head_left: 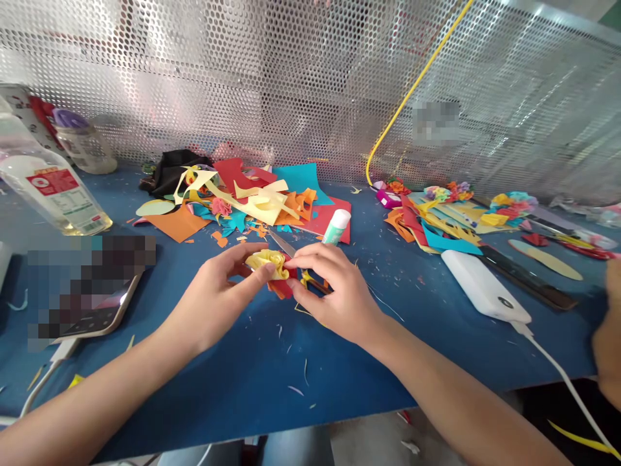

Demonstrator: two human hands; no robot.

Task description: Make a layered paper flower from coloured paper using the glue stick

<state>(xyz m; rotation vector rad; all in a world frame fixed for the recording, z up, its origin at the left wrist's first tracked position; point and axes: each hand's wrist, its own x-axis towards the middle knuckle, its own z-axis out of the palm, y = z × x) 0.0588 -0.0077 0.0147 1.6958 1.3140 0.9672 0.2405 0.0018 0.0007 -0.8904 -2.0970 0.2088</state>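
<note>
A ruffled yellow paper flower [266, 260] is held just above the blue table, with red and orange paper [280, 288] beneath it. My left hand [226, 285] grips the flower from its left side, thumb pressed on the yellow folds. On the other side, the fingers of my right hand [334, 285] pinch the red edge of the same flower. Scissors [281, 244] lie behind it, their handles partly covered by my right hand. Just beyond that hand stands a glue stick [338, 225] with a white cap, leaning slightly.
Coloured paper scraps [262, 200] are heaped at the back, with more paper and finished flowers [512, 207] to the right. A phone [101, 291] and a clear bottle [53, 181] stand left. A white power bank [485, 288] with a cable lies right, near another person's arm [609, 330].
</note>
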